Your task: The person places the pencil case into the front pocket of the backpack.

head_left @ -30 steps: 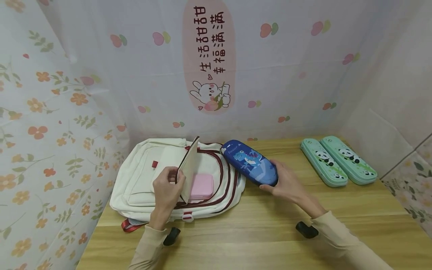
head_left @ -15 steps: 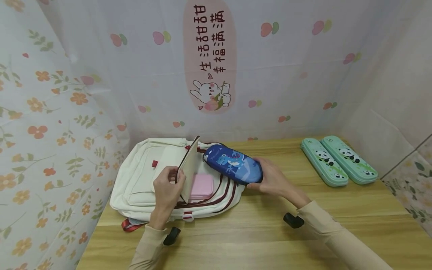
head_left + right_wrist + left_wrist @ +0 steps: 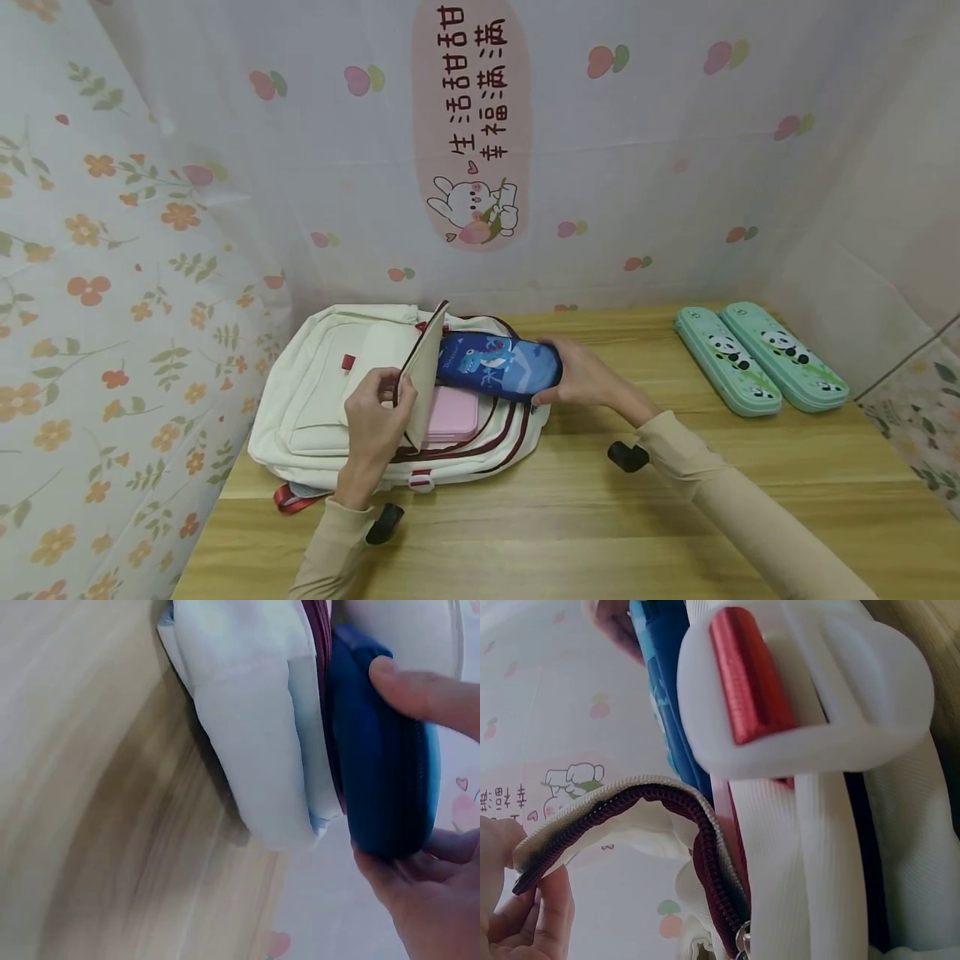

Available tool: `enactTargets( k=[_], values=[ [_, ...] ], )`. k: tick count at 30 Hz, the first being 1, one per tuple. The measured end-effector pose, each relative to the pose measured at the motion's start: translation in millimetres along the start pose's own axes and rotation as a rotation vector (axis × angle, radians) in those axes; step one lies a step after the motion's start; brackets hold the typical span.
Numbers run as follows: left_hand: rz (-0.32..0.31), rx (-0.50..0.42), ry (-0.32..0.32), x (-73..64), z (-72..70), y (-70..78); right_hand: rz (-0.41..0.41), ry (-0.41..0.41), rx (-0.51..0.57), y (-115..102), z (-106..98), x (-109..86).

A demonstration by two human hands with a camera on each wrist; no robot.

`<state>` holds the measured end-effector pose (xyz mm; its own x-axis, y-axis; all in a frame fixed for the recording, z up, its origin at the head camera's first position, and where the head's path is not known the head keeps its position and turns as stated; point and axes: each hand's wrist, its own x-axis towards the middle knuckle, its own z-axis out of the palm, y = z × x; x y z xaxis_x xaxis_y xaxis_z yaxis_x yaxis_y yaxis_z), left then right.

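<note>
A cream backpack [image 3: 300, 400] with dark red zips lies on the table, its front flap [image 3: 426, 375] raised. My left hand [image 3: 377, 417] pinches the edge of that flap; the left wrist view shows the fingers on its zipped edge. In the opened pocket sits a pink box [image 3: 454, 414]. My right hand [image 3: 581, 375] grips the right end of a blue pencil case [image 3: 495, 367] with a dinosaur print. The case lies over the pocket opening, its left end behind the flap. In the right wrist view, thumb and fingers clasp the case [image 3: 382, 757] close to the backpack's side.
Two mint green pencil cases [image 3: 727, 360] with panda prints lie side by side at the table's right rear. A patterned cloth [image 3: 337, 167] hangs behind the wooden table [image 3: 525, 517], and a floral one [image 3: 112, 333] hangs at the left.
My right hand has moved left with the blue pencil case, from the backpack's right edge to over the pocket and partly behind the flap. The left hand still holds the flap up.
</note>
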<state>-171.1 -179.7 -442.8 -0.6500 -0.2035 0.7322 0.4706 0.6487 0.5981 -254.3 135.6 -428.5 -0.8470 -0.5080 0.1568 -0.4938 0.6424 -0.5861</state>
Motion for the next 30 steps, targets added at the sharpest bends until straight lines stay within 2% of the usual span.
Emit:
enactTargets(
  k=[4,15,22,30],
  values=[
    [0.02,-0.011,0.01,0.3,0.1,0.0,0.013,-0.024,0.065,1.9,-2.9,10.5],
    [0.049,-0.026,0.036,2.5,1.1,3.8,0.014,-0.046,0.091,2.8,2.4,35.8],
    [0.049,-0.027,0.025,3.4,3.0,4.8,0.018,-0.072,0.056,-7.2,6.4,46.3],
    [0.087,-0.028,0.01,5.4,5.3,6.9,0.016,-0.106,-0.034,-20.7,12.5,62.9]
  ],
)
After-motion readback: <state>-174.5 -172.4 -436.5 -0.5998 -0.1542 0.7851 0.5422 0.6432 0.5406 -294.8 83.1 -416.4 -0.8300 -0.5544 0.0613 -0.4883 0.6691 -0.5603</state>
